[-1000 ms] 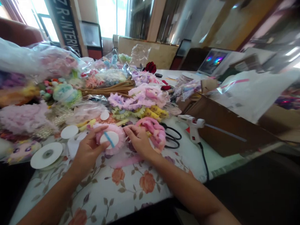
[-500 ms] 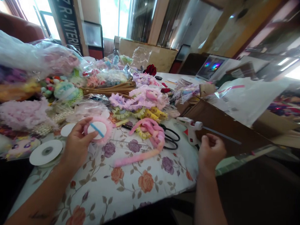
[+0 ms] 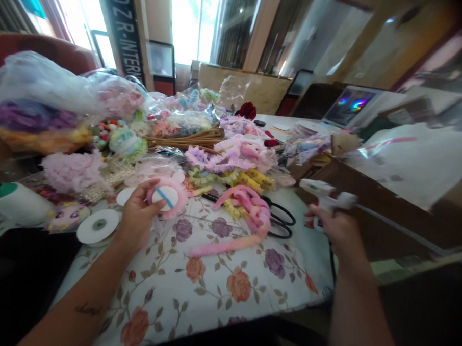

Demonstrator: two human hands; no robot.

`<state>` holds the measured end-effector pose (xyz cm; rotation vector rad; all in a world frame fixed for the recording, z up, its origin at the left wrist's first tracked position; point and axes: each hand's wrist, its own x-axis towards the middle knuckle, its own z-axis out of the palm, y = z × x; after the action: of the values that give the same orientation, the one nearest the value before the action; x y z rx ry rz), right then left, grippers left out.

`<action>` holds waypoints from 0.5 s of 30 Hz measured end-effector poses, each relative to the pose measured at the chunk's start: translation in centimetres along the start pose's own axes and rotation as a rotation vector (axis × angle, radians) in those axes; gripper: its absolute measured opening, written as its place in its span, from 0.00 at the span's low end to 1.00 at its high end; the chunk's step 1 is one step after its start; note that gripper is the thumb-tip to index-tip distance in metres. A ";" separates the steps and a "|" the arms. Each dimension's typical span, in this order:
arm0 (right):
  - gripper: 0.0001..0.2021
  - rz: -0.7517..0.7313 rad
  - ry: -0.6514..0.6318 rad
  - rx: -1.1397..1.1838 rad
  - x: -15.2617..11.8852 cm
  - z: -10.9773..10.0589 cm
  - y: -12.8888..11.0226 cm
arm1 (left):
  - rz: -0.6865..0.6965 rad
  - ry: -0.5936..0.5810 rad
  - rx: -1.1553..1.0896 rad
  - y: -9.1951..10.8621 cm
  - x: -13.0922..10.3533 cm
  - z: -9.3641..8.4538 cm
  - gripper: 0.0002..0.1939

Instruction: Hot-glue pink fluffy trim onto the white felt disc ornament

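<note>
Between the thumb and fingers of my left hand [image 3: 143,210] is a round white disc with a fluffy pink edge [image 3: 180,195]; a blue strip [image 3: 164,196] crosses its face. My right hand [image 3: 338,224] is wrapped round the handle of a white glue gun [image 3: 326,192], whose nozzle points left. A pink fuzzy braided strip [image 3: 251,213] lies on the flowered tablecloth [image 3: 216,280] between my hands. Black-handled scissors [image 3: 282,221] are partly under it. A white ribbon spool [image 3: 98,225] sits beside my left forearm.
Plastic bags of soft trims [image 3: 55,99], brown sticks [image 3: 187,140] and lace pieces [image 3: 234,155] are heaped along the back. A cone of white thread [image 3: 21,202] stands at the left. On the right is a brown cardboard box [image 3: 393,201] with a white plastic bag [image 3: 414,155].
My right hand has taken hold of the glue gun and lifted it at the table's right side. My left hand still holds the pink-edged disc. The whole view has shifted somewhat.
</note>
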<state>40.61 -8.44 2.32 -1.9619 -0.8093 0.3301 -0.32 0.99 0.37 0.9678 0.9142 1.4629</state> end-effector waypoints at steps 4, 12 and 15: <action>0.10 -0.091 -0.262 0.410 -5.3 2.2 -3.9 | 0.159 -0.093 0.151 -0.5 0.2 -0.5 0.25; 0.11 -0.022 -0.996 0.462 -12.7 9.0 -11.0 | 0.377 -0.112 0.515 0.0 -0.2 -0.6 0.20; 0.10 0.001 -1.091 0.454 -12.8 10.9 -11.3 | 0.387 -0.108 0.524 0.1 -0.2 -0.6 0.20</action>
<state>20.72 -5.83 5.19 -1.2551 -1.2439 1.5102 -0.87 0.73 0.22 1.6683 1.0986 1.4948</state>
